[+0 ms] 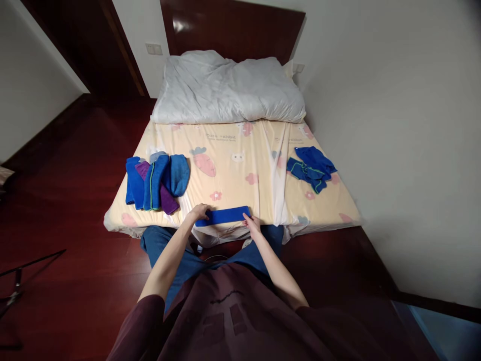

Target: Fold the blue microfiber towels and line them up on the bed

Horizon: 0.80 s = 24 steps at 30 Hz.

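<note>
A blue towel (228, 215), folded into a long narrow strip, lies along the front edge of the bed. My left hand (200, 211) is closed on its left end, with the thumb and fingers bent over the cloth. At the other end, my right hand (252, 224) pinches the right corner between thumb and fingers. To the left lies a heap of folded blue and purple towels (154, 183), some with green edging. Two or so crumpled blue cloths (312, 165), one with a green trim, lie on the right side of the bed.
The low bed has a yellow patterned sheet (233, 180) with a ridge of gathered fabric right of the middle. A white quilt (233, 90) is bunched against the dark headboard (236, 27). A wall (394, 150) borders the right side, and a black metal stand (17, 281) is at lower left.
</note>
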Each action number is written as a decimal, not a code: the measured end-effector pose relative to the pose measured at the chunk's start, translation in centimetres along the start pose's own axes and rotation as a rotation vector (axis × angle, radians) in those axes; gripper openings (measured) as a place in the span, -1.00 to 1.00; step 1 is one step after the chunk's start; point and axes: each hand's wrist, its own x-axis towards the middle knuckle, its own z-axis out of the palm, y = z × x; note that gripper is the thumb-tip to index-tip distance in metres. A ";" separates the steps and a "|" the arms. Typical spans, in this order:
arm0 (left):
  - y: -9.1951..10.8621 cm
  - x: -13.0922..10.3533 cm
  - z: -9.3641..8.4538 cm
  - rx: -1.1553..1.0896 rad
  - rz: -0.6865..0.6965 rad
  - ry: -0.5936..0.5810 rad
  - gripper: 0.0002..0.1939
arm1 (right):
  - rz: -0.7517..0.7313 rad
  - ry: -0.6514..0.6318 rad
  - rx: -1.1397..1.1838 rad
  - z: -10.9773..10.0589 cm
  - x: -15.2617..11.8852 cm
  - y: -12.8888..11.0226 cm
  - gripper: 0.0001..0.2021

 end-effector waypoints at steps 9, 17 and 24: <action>-0.4 -1.9 -0.2 -0.177 -0.015 0.068 -0.66 | -0.157 -0.150 0.108 5.2 -0.4 -5.8 -0.53; -1.4 -5.0 -1.4 -0.571 -0.208 0.707 -0.58 | -0.641 -0.520 0.021 17.9 -1.9 -16.9 -0.50; -3.8 -6.2 -4.7 -0.504 -0.402 0.899 -0.67 | -0.791 -0.899 -0.079 25.5 -3.7 -20.7 -0.49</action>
